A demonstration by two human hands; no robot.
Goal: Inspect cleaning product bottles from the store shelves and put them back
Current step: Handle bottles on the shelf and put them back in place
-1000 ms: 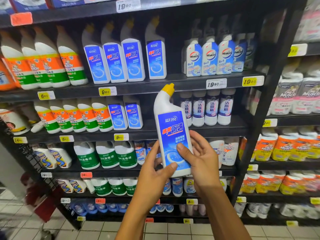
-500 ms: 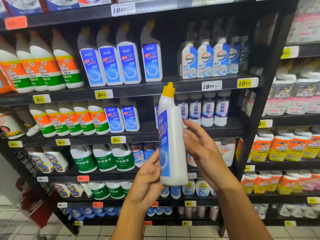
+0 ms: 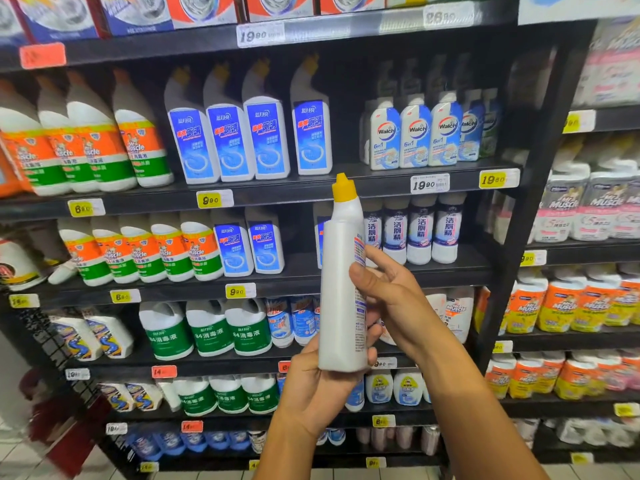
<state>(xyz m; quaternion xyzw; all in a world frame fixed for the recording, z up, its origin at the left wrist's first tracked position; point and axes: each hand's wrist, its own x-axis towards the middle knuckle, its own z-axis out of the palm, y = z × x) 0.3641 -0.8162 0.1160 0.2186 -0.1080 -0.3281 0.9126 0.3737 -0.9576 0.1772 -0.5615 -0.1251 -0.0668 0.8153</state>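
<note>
Fingers (image 3: 372,336) of the left hand (image 3: 322,386) are gripping the bottle (image 3: 341,289) base while the right hand (image 3: 391,299) is pinching its side, inspecting it mid-turn; reshelving probably comes next.

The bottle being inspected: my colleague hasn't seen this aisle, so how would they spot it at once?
Look at the black shelving stocked with cleaners. In front of its middle, two hands, left hand and right hand, hold up one white bottle. Unlike its shelved neighbours, it shows a plain narrow side, yellow cap on top.
</note>
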